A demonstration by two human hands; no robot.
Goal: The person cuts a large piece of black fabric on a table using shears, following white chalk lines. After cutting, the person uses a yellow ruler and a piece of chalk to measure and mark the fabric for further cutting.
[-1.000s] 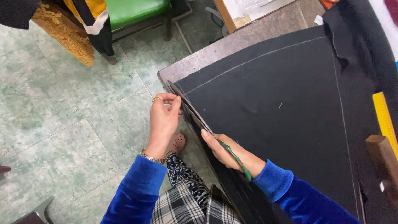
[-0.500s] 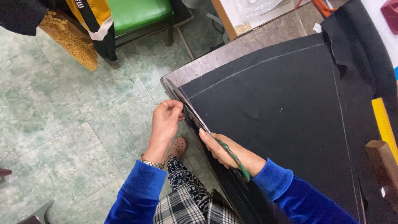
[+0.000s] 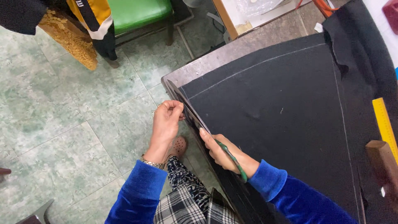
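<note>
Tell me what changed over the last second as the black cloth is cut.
The right hand with the green-handled scissors crept forward along the black cloth edge toward the table corner. The left hand kept pinching the trimmed strip, closing slightly toward the blades. Cloth, yellow ruler and green chair stayed put.

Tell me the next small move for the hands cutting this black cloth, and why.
Probably another short snip along the table edge. The right hand holds the green-handled scissors with blades in the black cloth, while the left hand pinches the narrow cut strip; uncut edge remains ahead toward the corner.
</note>
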